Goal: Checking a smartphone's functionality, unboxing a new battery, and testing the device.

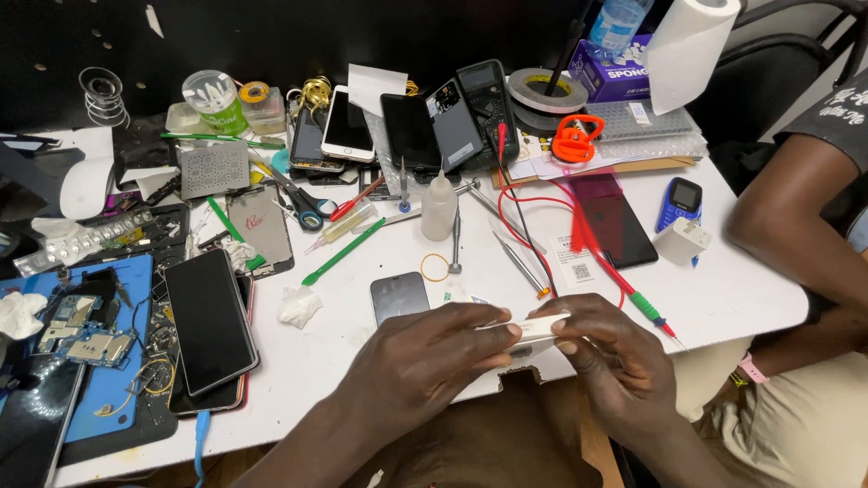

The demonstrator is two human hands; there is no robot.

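Cluttered white worktable (741, 289), phone repair.
Left hand (425, 357) and right hand (615, 357) pinch a white phone (533, 327) edge-on between their closed fingertips.

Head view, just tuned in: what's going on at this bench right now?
A person holds a thin white phone part edge-on between both hands at the near edge of the white table: the left hand wraps over it, and the right hand pinches its end. A grey phone lies face down just behind the hands. Phones, tools and a small bottle crowd the table. A second person's arm rests at the right edge.
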